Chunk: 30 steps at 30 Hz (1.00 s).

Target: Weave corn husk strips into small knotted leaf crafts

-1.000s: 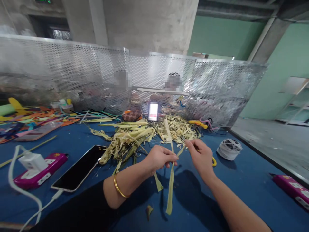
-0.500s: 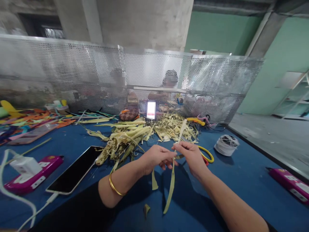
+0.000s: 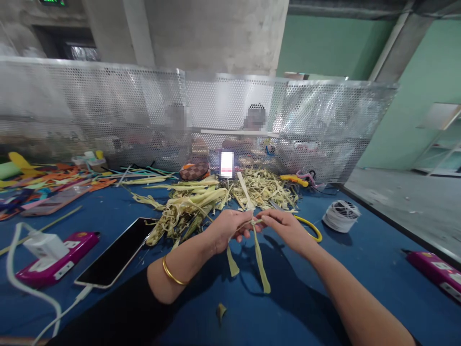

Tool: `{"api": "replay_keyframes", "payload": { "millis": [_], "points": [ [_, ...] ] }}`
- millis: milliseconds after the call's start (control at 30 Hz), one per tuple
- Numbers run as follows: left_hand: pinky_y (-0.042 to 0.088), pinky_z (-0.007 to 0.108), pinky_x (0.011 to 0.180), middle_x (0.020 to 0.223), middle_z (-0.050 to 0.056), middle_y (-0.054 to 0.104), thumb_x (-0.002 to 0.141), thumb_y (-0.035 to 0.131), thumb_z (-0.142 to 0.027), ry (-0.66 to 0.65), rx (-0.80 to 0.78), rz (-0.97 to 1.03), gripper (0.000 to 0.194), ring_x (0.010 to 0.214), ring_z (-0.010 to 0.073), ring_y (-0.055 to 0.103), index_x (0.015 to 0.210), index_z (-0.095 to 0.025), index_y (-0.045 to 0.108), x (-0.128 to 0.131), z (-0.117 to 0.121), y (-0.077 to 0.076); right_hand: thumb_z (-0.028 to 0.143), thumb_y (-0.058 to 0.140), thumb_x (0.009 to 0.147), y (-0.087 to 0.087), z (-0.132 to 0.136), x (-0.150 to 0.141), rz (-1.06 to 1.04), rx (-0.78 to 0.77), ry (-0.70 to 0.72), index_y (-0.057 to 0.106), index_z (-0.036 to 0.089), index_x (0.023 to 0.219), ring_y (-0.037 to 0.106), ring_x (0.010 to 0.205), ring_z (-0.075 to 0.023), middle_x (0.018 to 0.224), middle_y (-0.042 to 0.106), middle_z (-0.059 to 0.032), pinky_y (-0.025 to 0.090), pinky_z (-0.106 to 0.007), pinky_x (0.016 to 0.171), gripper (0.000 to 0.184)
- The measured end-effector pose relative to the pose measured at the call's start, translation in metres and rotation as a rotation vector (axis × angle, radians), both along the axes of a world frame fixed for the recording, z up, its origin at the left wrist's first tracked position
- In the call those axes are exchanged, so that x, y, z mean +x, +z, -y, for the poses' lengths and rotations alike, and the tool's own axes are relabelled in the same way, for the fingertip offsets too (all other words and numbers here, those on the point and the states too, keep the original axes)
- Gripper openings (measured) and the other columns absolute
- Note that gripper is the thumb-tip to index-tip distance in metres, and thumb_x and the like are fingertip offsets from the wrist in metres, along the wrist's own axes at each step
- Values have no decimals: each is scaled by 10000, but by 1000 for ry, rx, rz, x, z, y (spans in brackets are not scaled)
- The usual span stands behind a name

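Note:
My left hand (image 3: pixel 226 229), with a gold bangle on the wrist, is closed on pale corn husk strips (image 3: pixel 260 262). They cross in a small knot-like bunch at its fingertips. One strip end points up and away, and two ends hang below the hand. My right hand (image 3: pixel 284 227) pinches a thin piece of husk at the right side of that crossing. Behind my hands lie a heap of long dried husks (image 3: pixel 196 204) and a pile of husk scraps (image 3: pixel 266 187). Scissors with a yellow handle (image 3: pixel 317 230) lie partly hidden behind my right hand.
A charging phone (image 3: pixel 117 254) and a magenta power strip (image 3: pixel 57 259) lie left; another power strip (image 3: pixel 437 274) is right. A white string spool (image 3: pixel 340 215) stands at the right. A lit phone (image 3: pixel 226 164) stands before the perforated screen (image 3: pixel 144 105). Coloured strips (image 3: pixel 72 180) cover the far left.
The upper strip end has swung left, and the long hanging end has swung right. My right hand has shifted its grip to a thin piece beside the crossing. The view has shifted slightly.

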<state>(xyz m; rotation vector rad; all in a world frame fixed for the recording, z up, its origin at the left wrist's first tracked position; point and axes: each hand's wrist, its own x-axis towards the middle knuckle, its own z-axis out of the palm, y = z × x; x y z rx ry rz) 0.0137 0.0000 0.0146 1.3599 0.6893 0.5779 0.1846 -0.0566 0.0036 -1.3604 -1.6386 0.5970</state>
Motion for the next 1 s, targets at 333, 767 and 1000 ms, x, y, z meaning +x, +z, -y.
{"api": "replay_keyframes", "payload": {
  "millis": [333, 767, 1000],
  "points": [
    [280, 169, 363, 576, 39, 637, 649, 682, -285, 13, 59, -149, 179, 424, 55, 427, 568, -126, 676, -2, 1, 1, 275, 564, 855, 0, 0, 5, 602, 404, -97, 630, 212, 719, 580, 704, -151, 726, 681, 9, 329, -320, 824, 163],
    [251, 186, 373, 586, 24, 648, 674, 620, -212, 90, 64, -176, 145, 390, 41, 404, 574, -123, 674, -3, -5, 4, 378, 498, 879, 7, 0, 46, 646, 365, -270, 644, 208, 699, 588, 691, -160, 717, 680, -18, 345, -286, 707, 287],
    [245, 180, 382, 640, 36, 667, 665, 644, -210, 130, 25, -131, 105, 404, 37, 396, 622, -125, 689, -5, -9, 4, 449, 568, 762, 5, -3, 59, -107, 328, -646, 651, 173, 682, 500, 575, -144, 575, 579, 7, 370, -261, 577, 299]
  ]
}}
